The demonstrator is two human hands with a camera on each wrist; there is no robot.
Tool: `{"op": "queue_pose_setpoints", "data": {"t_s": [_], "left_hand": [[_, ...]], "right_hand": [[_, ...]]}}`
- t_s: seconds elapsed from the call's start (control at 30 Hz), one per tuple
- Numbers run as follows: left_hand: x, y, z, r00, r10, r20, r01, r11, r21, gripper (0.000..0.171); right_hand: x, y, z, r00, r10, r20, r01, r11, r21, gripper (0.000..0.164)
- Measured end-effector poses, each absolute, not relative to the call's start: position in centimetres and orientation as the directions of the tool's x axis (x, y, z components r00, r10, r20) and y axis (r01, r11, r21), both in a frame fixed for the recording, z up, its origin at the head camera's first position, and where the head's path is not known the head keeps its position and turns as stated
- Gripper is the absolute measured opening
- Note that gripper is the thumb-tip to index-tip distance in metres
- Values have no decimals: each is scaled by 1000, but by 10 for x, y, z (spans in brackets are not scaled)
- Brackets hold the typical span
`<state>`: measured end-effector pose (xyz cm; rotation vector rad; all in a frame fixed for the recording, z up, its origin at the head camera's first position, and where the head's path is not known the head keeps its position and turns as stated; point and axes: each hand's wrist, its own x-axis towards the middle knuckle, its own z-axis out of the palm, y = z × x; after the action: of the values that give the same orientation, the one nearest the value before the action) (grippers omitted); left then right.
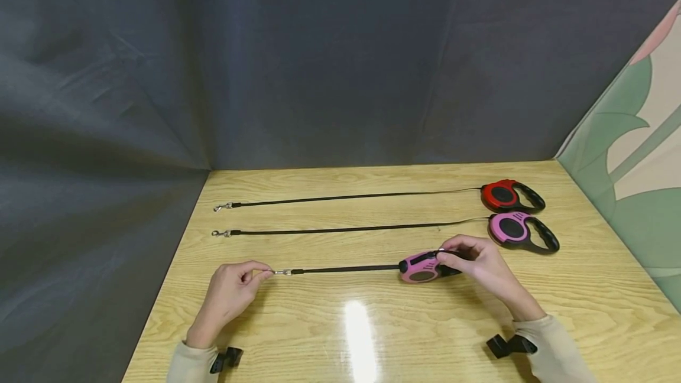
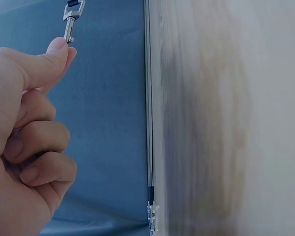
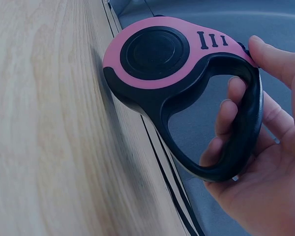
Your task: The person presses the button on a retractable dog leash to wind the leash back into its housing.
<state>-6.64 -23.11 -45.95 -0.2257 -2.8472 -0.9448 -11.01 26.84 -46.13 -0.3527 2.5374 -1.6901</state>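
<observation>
A pink and black retractable dog leash (image 1: 422,267) is in my right hand (image 1: 479,265), whose fingers curl round its black handle (image 3: 246,132). The right wrist view shows the thumb near the top of the pink casing (image 3: 196,37). From the casing a black strap (image 1: 346,269) runs straight to the left. At its end my left hand (image 1: 231,291) pinches the metal snap hook (image 1: 282,272) between thumb and forefinger. In the left wrist view the hook (image 2: 71,24) sticks out past the thumb tip, while the other fingers are curled in.
Behind lie two more leashes with straps drawn out leftward: a red one (image 1: 500,195) farthest back and a pink one (image 1: 511,228) nearer. Their snap hooks (image 1: 222,207) are at the left of the wooden table (image 1: 266,336). Dark cloth (image 1: 330,64) stands behind the table.
</observation>
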Motion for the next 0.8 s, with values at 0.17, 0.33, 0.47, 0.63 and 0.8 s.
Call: {"op": "queue_pose_setpoints", "data": {"t_s": [0.17,0.33,0.47,0.63,0.8], "left_hand": [[-66,-231,-460,-978,109,177,193,792,579,4],[-68,-231,-461,-970,126,209,226,788,573,4],[-69,-230,-462,-965,134,224,242,781,576,4],[-68,-229,-462,-967,128,220,235,780,580,5],[-68,-229,-462,-960,141,243,259,779,571,5]], "right_hand": [[-111,268,-462,-971,-229,74,-156,367,-917,11],[-111,267,-462,-970,-233,73,-157,362,-919,11],[-110,266,-462,-970,-234,68,-153,365,-918,11],[-110,266,-462,-970,-236,64,-150,368,-918,11],[-111,265,-463,-968,-239,75,-161,368,-916,10]]}}
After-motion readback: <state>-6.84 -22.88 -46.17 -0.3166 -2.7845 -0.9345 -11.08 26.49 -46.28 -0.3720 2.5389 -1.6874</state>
